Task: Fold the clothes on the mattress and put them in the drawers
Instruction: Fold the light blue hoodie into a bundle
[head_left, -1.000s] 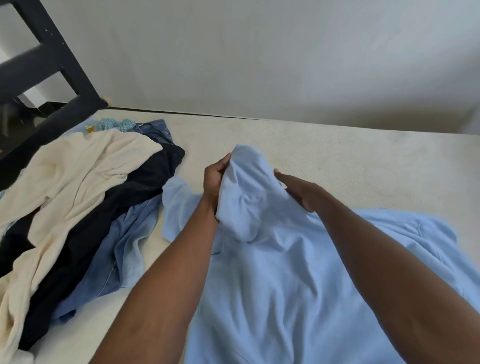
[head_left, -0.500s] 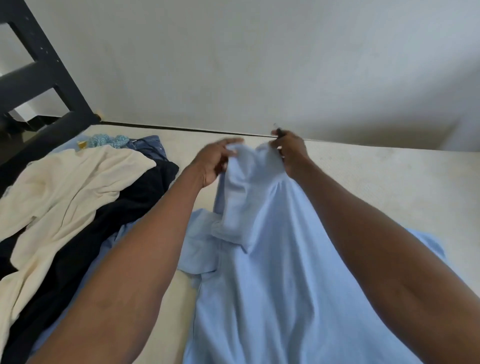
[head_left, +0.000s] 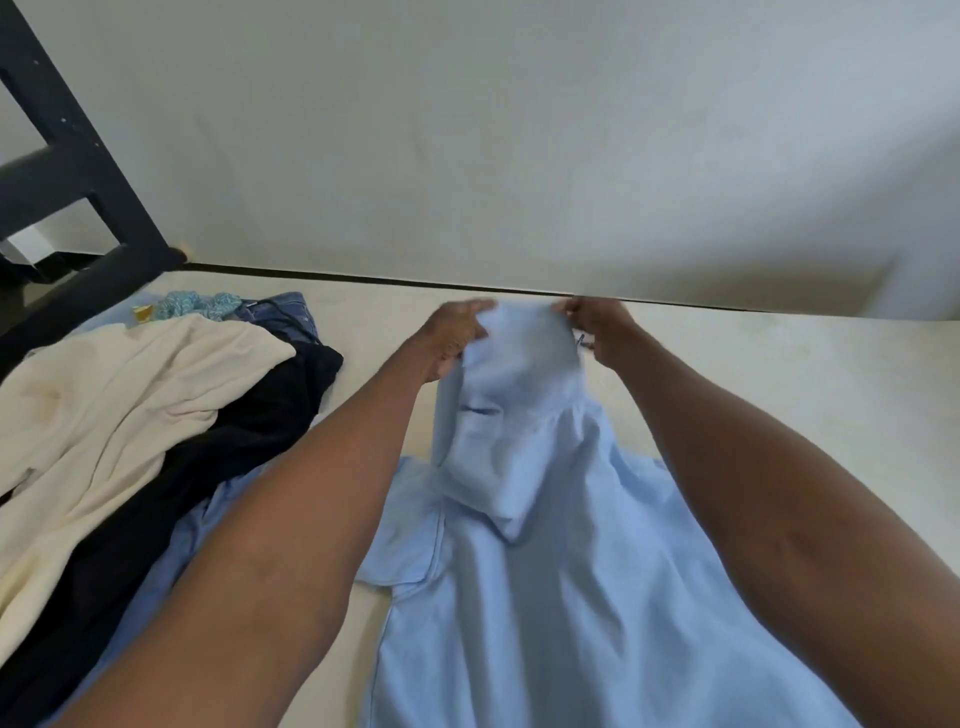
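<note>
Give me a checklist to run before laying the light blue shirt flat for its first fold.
1. Left hand grips the light blue shirt at its top edge: ok.
2. Right hand grips the other top corner: ok.
3. Top edge taut between the hands: ok.
4. Shirt body smooth: not ok, creased and bunched.
5. Bare mattress to the right for spreading: ok.
6. Shirt apart from the clothes pile: cannot tell, the left arm hides it.
</note>
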